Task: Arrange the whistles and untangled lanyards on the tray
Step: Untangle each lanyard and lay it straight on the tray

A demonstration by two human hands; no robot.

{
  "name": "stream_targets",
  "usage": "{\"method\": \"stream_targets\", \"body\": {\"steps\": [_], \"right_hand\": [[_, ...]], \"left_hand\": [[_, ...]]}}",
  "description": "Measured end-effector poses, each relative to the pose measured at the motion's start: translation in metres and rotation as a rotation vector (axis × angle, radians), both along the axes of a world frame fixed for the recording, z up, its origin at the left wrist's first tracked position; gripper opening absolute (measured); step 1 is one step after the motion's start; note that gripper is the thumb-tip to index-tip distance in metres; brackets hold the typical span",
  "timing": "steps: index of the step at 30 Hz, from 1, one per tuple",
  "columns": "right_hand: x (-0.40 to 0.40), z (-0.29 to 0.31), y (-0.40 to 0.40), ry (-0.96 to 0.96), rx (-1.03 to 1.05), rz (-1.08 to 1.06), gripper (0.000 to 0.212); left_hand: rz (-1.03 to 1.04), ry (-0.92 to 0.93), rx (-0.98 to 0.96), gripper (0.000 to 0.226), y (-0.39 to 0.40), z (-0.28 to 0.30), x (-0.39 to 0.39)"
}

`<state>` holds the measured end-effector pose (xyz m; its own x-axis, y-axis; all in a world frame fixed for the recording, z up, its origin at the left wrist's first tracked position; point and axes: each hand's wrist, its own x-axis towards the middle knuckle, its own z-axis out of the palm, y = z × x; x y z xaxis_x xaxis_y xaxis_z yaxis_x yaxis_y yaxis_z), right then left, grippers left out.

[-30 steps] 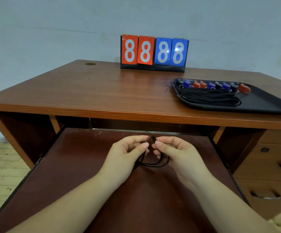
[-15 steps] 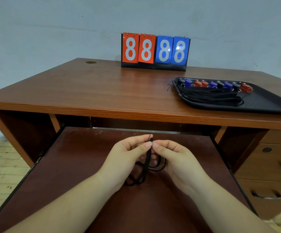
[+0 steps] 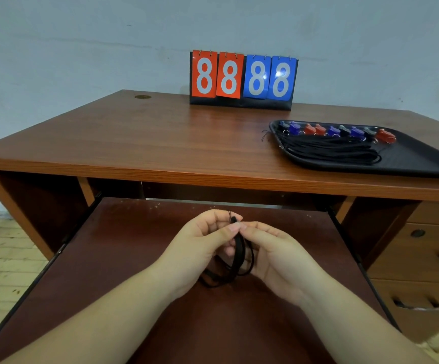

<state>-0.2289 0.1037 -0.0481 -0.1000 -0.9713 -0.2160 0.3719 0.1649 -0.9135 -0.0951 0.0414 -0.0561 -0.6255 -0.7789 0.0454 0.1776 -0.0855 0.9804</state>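
Over the pulled-out dark red-brown keyboard shelf of the wooden desk, the person's left hand and right hand meet fingertip to fingertip, both pinching the top of a thin black cord lanyard whose loops hang down between the palms and trail onto the shelf. The cord's long axis runs nearly straight up and down from the pinch. The black rectangular plastic tray sits on the reddish-brown desk top, up and away to the right of the hands, so the right hand is the nearer one and the reach would go forward and rightward, rising over the desk's front edge. On the tray a row of small red, blue and dark plastic whistles lines the far side, with a bundle of straightened black lanyards lying lengthwise just in front of them; one cord end spills over the tray's left rim. Bare tray shows to the right of the bundle. The tray's right end seems to overhang the view's edge, so I cannot tell how close it sits to the desk's side. A red-and-blue flip scoreboard showing 8888 stands well behind.
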Motion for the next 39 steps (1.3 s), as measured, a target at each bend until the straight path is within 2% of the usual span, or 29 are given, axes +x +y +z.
{"method": "stream_targets", "body": {"steps": [3, 7, 10, 17, 22, 26, 29, 31, 39], "right_hand": [[0.001, 0.001, 0.001, -0.065, -0.017, 0.039, 0.027], [-0.003, -0.002, -0.001, -0.001, -0.031, 0.032, 0.025], [-0.009, -0.003, -0.003, 0.166, -0.032, -0.037, 0.020], [-0.045, 0.008, -0.001, 0.642, -0.044, -0.152, 0.012], [-0.059, 0.015, 0.003, 0.607, -0.118, -0.244, 0.014], [-0.063, 0.035, 0.001, 0.253, -0.222, -0.446, 0.015], [-0.077, 0.066, 0.007, 0.210, -0.294, -0.478, 0.017], [-0.092, 0.084, 0.016, 0.283, -0.316, -0.467, 0.018], [-0.172, 0.118, 0.026, 0.851, -0.221, -0.568, 0.012]], "left_hand": [[0.042, 0.009, 0.000, 0.010, -0.001, -0.001, 0.000], [0.148, -0.044, -0.105, 0.007, -0.009, -0.002, 0.004], [0.272, -0.064, -0.132, 0.006, -0.017, -0.001, 0.004], [0.447, 0.025, -0.017, 0.008, -0.039, 0.005, 0.018], [0.489, 0.015, -0.051, 0.007, -0.039, 0.008, 0.022], [0.488, -0.069, -0.200, 0.008, -0.032, 0.017, 0.023], [0.455, -0.076, -0.270, 0.008, -0.023, 0.035, 0.012], [0.414, -0.063, -0.272, 0.010, -0.023, 0.051, -0.001], [0.335, -0.082, -0.311, 0.006, -0.047, 0.090, -0.084]]}}
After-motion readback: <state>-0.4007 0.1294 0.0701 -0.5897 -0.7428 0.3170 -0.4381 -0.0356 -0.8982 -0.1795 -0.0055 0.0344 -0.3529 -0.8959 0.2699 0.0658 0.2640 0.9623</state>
